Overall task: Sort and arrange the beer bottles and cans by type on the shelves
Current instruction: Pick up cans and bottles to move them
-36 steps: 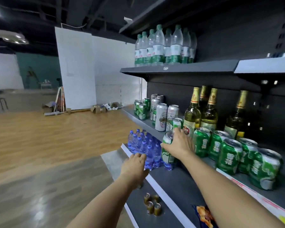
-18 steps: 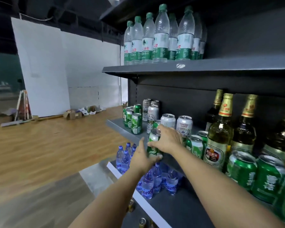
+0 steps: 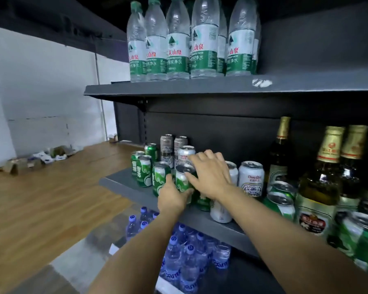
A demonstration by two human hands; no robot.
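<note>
Since the earlier frame we have leaned in close to the middle shelf (image 3: 123, 183), and both hands now meet at one green can (image 3: 182, 181) that the right hand was carrying along the shelf edge. Our left hand (image 3: 172, 196) cups that can from below and the near side, fingers curled round its lower half. Our right hand (image 3: 210, 175) lies over its top and far side with fingers spread and only lightly bent (whether it grips or merely steadies, we cannot tell for certain).

Just left of the hands stands a cluster of matching green cans (image 3: 145, 168), with the nearest touching or almost touching the held one, so this can looks to be joining its own kind. Behind the hands are grey cans (image 3: 167, 149) and a white can (image 3: 185, 153). Right of the right hand stands another white can (image 3: 251, 179), its red script reading roughly "Chang Qing". Further right, more green cans (image 3: 282, 198) sit in front of the beer bottles (image 3: 325, 172) with gold foil necks, so we judge the sorting partly done: green cans remain split across two spots, and white ones are scattered.

Above the hands, water bottles (image 3: 179, 41) show red characters "山泉" and white "水" on green labels. Below, small blue-capped bottles (image 3: 179, 251) carry a blurred word.
</note>
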